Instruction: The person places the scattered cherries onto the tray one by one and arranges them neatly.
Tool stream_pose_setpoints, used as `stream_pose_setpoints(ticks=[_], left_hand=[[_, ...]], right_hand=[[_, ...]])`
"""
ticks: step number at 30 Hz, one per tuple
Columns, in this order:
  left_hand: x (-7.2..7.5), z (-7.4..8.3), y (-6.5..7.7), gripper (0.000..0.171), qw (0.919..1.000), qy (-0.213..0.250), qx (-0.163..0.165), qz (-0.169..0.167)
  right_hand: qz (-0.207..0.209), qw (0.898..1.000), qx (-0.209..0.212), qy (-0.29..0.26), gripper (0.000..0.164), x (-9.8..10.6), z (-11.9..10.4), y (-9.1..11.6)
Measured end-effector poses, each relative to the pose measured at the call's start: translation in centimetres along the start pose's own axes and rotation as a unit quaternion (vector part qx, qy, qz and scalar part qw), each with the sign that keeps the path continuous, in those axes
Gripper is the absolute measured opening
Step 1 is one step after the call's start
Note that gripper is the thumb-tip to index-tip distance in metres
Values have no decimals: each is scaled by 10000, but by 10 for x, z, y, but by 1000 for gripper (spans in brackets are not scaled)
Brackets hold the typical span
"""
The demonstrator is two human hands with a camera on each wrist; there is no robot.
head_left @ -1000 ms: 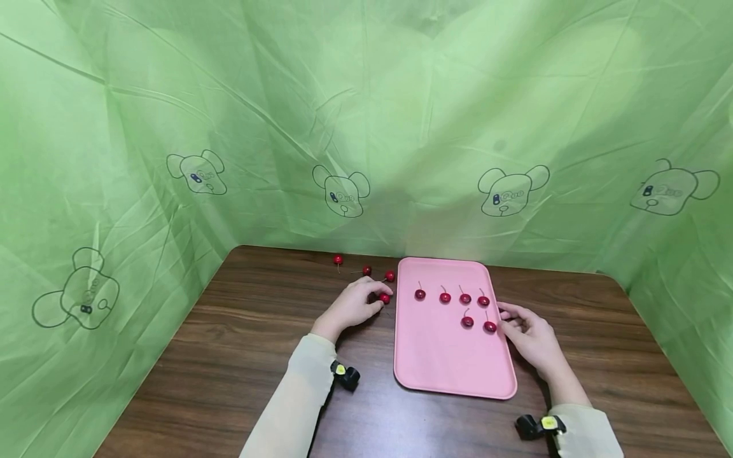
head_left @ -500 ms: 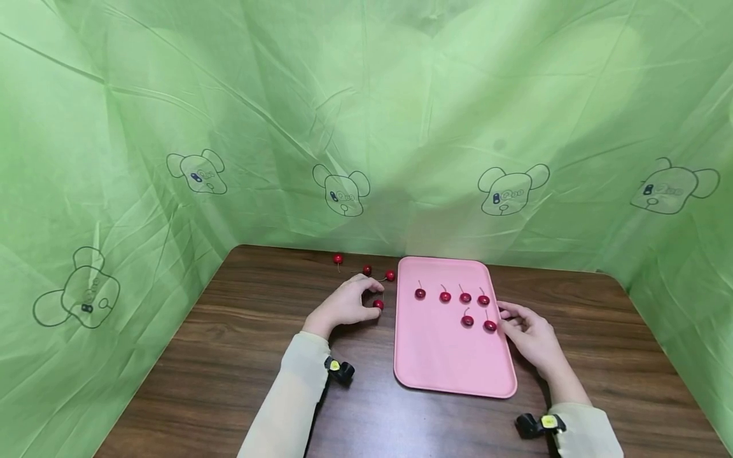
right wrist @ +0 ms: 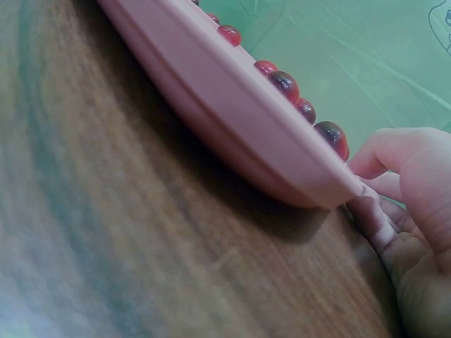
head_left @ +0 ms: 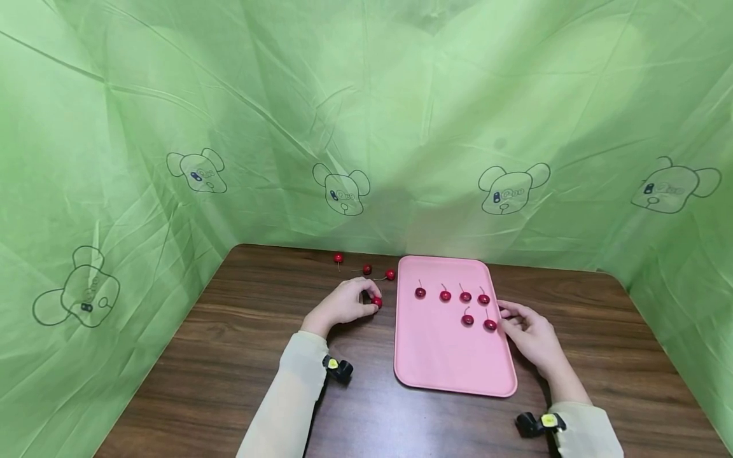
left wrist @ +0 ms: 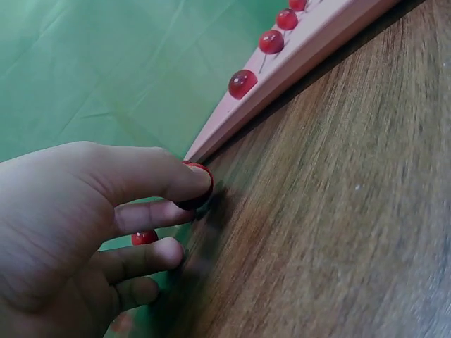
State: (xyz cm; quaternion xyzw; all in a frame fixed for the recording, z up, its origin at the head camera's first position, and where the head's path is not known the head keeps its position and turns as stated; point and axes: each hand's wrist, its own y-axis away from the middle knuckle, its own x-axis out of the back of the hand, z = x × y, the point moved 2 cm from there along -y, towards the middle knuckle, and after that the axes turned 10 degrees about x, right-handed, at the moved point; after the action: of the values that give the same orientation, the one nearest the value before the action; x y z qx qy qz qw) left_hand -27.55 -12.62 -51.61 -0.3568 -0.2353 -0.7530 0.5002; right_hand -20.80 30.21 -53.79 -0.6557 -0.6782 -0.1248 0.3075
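Note:
On the table left of a pink tray (head_left: 446,366), my left hand (head_left: 342,304) pinches a red cherry (head_left: 376,302) between thumb and fingertips. The left wrist view shows the thumb across this cherry (left wrist: 199,189), the other fingers spread below. Several dark red cherries with stems lie on the tray: a row across the upper part, including a leftmost cherry (head_left: 420,293), and two below it at the right. My right hand (head_left: 531,336) holds the tray's right edge; in the right wrist view its thumb and fingers meet at the tray rim (right wrist: 282,151).
Three more cherries lie on the wooden table (head_left: 229,356) behind my left hand: a far-left cherry (head_left: 338,257), a middle cherry (head_left: 367,270) and a cherry beside the tray (head_left: 390,275). A green cloth (head_left: 424,127) with mouse drawings encloses the table's back and sides.
My left hand has drawn back slightly left and toward me with the cherry, its fingers parting around it and then closing on it again. The right hand and tray stay put.

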Motion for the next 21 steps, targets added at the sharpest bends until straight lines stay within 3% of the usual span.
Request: stream_pose_setpoints(ticks=[10, 21], left_hand=[[0, 11, -1, 19, 9969, 657, 110, 419], [-21, 50, -7, 20, 9949, 843, -197, 510]], right_hand=[[-18, 10000, -7, 22, 44, 0, -2, 0], [5, 10000, 17, -35, 43, 0, -3, 0]])
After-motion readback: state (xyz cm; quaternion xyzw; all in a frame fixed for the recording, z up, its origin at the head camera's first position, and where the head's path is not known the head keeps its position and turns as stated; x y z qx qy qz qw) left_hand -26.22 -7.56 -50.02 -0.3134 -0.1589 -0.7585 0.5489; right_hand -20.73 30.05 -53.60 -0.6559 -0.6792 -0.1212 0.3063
